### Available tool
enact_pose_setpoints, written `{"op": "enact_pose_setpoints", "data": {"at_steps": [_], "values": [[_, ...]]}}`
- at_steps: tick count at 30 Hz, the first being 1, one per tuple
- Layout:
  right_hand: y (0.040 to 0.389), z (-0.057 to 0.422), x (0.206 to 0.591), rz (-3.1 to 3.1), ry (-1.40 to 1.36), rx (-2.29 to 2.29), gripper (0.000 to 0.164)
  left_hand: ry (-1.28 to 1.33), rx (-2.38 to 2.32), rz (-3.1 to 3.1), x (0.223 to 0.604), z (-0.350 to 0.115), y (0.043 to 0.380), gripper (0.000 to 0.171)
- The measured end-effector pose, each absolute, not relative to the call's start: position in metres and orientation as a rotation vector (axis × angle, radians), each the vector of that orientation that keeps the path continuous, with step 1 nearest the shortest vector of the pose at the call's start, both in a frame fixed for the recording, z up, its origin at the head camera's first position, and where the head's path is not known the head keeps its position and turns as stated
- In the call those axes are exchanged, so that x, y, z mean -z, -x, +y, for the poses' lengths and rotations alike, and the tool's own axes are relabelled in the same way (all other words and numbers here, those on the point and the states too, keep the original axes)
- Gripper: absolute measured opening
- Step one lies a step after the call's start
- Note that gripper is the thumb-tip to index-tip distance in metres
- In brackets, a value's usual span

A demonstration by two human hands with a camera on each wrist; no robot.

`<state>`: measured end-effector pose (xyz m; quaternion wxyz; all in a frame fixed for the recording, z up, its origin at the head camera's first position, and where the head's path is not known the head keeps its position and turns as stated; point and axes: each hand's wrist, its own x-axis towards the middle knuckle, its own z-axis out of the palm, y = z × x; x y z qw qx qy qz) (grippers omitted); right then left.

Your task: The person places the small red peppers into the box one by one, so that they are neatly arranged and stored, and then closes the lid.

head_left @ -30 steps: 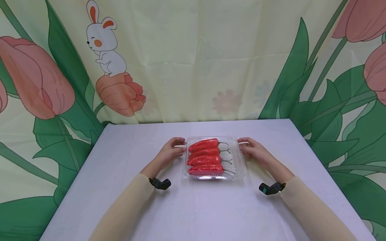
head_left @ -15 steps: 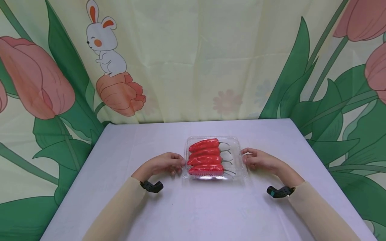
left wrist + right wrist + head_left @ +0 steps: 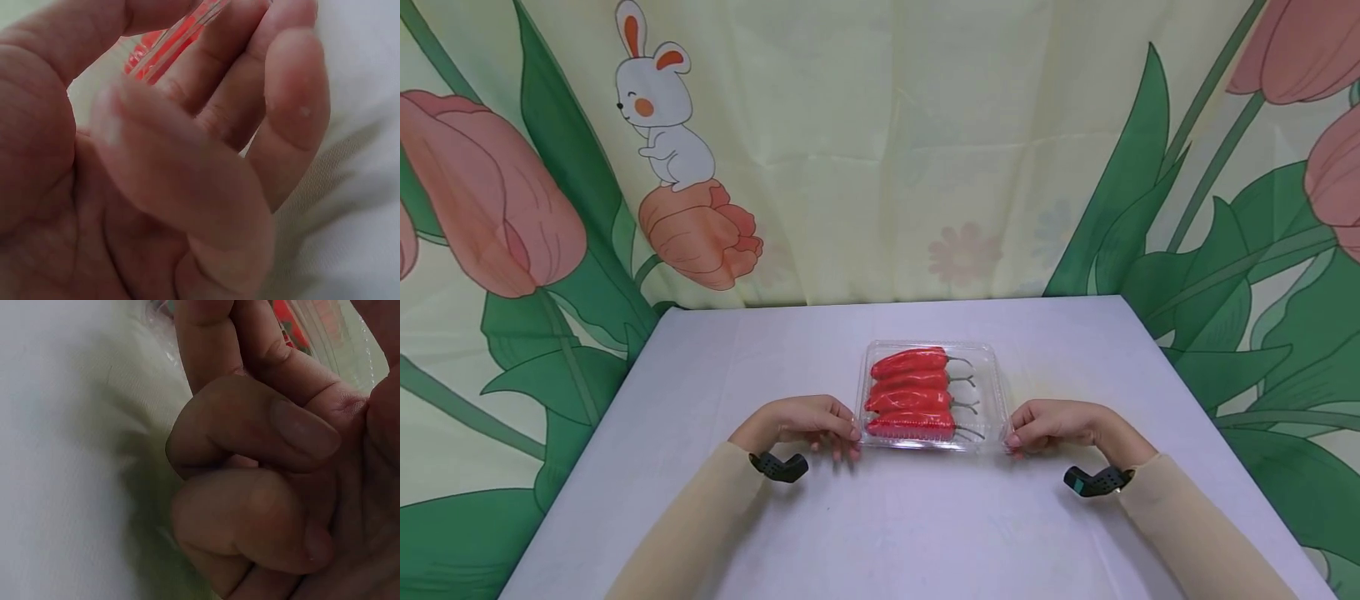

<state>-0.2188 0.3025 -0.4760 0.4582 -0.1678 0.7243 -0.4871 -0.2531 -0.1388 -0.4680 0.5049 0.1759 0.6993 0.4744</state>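
Note:
A clear plastic clamshell box (image 3: 996, 392) sits mid-table with several red peppers (image 3: 912, 379) in it, their thin stems pointing right. My left hand (image 3: 811, 422) pinches the box's near left corner between thumb and forefinger. At the near right corner, my right hand (image 3: 1052, 425) does likewise. In the left wrist view the box edge (image 3: 178, 40) shows beyond my loosely bent fingers. The right wrist view has two fingers curled toward the palm, and the box (image 3: 325, 337) partly hidden behind the hand. The exact finger contact is hidden in both wrist views.
A white cloth covers the table (image 3: 925, 525). Behind it hangs a curtain (image 3: 880, 167) printed with tulips, leaves and a white rabbit. Black wrist straps (image 3: 778, 467) sit at both sleeve ends.
Both hands have slid toward me along the box's sides, from farther up to the near corners, and their fingers have closed on it. The box has hardly moved.

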Motion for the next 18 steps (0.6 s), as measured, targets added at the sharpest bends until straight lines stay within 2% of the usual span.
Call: {"op": "enact_pose_setpoints", "data": {"at_steps": [4, 18], "values": [[0.220, 0.301, 0.476, 1.836, 0.434, 1.212, 0.038, -0.428, -1.138, 1.726, 0.468, -0.137, 0.254, 0.029], [0.230, 0.293, 0.473, 2.040, 0.317, 1.365, 0.037, -0.301, -1.262, 1.904, 0.473, -0.132, 0.268, 0.033]]}}
